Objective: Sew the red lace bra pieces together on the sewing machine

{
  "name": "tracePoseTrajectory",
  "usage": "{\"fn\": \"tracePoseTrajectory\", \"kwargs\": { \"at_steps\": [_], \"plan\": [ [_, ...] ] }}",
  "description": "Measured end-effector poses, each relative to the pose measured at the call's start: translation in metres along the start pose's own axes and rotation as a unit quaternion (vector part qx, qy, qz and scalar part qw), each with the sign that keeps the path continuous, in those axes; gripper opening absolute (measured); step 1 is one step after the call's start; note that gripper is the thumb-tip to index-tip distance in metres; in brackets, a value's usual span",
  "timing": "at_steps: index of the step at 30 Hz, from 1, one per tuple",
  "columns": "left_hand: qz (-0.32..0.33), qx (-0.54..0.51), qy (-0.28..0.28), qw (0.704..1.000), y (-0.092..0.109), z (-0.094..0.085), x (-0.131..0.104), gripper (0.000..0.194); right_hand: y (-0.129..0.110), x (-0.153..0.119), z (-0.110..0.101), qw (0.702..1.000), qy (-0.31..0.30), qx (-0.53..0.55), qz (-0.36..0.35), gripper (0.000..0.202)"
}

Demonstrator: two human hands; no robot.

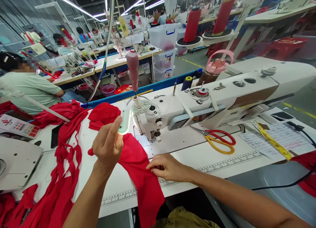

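Note:
My left hand point(108, 140) is raised left of the sewing machine's needle area, its fingers and thumb closed at the edge of a pale green panel with a glowing rim point(126, 121). The fingers hide part of that edge. Lower down, my right hand point(166, 167) has its fingers curled at the right edge of a long piece of red fabric point(145, 175). This fabric lies over the table and hangs past its front edge. Just behind my hands stands the white sewing machine point(209, 99), with a pink-handled tool point(133, 70) upright on its head.
Scissors point(219, 140) with red and yellow handles lie by the machine. A yellow tape measure point(271, 142) rests on written papers point(281, 139) at right. Red fabric strips point(66, 155) cover the left side. A co-worker point(29, 83) sits at far left.

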State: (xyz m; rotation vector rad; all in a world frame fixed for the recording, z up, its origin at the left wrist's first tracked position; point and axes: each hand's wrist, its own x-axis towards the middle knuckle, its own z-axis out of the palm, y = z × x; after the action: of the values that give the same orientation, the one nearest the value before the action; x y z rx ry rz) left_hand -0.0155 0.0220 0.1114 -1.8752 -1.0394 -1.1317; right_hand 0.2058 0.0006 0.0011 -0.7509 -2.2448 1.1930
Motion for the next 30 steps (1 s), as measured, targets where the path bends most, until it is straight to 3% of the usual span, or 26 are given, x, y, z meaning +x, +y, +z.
{"fn": "tracePoseTrajectory", "kwargs": {
  "at_steps": [4, 7, 9, 10, 13, 15, 18, 21, 23, 26, 30],
  "plan": [
    [-0.028, 0.015, -0.004, 0.999, 0.014, -0.002, -0.004, 0.051, 0.001, -0.001, 0.0, 1.0, 0.004, 0.004, 0.0, 0.029],
    [-0.134, 0.02, -0.023, 0.991, 0.029, -0.007, -0.024, 0.044, 0.001, -0.002, 0.001, 1.0, 0.011, 0.012, 0.005, 0.03],
    [-0.204, -0.026, -0.082, 0.975, 0.039, -0.011, -0.044, 0.032, 0.002, -0.002, 0.002, 1.0, 0.013, 0.011, 0.002, 0.03],
    [-0.213, -0.067, -0.137, 0.965, 0.043, -0.012, -0.055, 0.025, 0.001, -0.001, 0.001, 1.0, 0.012, 0.007, -0.001, 0.029],
    [-0.174, -0.138, -0.319, 0.921, 0.052, -0.014, -0.086, 0.021, -0.001, 0.0, -0.002, 1.0, -0.007, -0.01, -0.006, 0.028],
    [-0.166, -0.102, -0.382, 0.904, 0.053, -0.014, -0.099, 0.023, -0.003, 0.0, -0.007, 0.999, -0.034, -0.024, -0.008, 0.029],
    [-0.166, -0.037, -0.41, 0.896, 0.047, -0.013, -0.102, 0.027, -0.006, -0.003, -0.013, 0.995, -0.064, -0.069, -0.033, 0.03],
    [-0.092, -0.093, -0.414, 0.901, 0.038, -0.008, -0.085, 0.032, -0.008, -0.006, -0.015, 0.985, -0.075, -0.13, -0.082, 0.029],
    [-0.008, -0.213, -0.463, 0.86, 0.034, -0.003, -0.069, 0.041, -0.009, -0.008, -0.014, 0.976, -0.073, -0.167, -0.117, 0.028],
    [0.063, -0.344, -0.557, 0.754, 0.032, 0.004, -0.046, 0.038, -0.011, -0.011, -0.01, 0.957, -0.087, -0.222, -0.168, 0.025],
    [0.078, -0.355, -0.614, 0.701, 0.021, 0.011, -0.03, 0.018, -0.009, -0.016, -0.007, 0.947, -0.109, -0.244, -0.179, 0.022]
  ]
}}
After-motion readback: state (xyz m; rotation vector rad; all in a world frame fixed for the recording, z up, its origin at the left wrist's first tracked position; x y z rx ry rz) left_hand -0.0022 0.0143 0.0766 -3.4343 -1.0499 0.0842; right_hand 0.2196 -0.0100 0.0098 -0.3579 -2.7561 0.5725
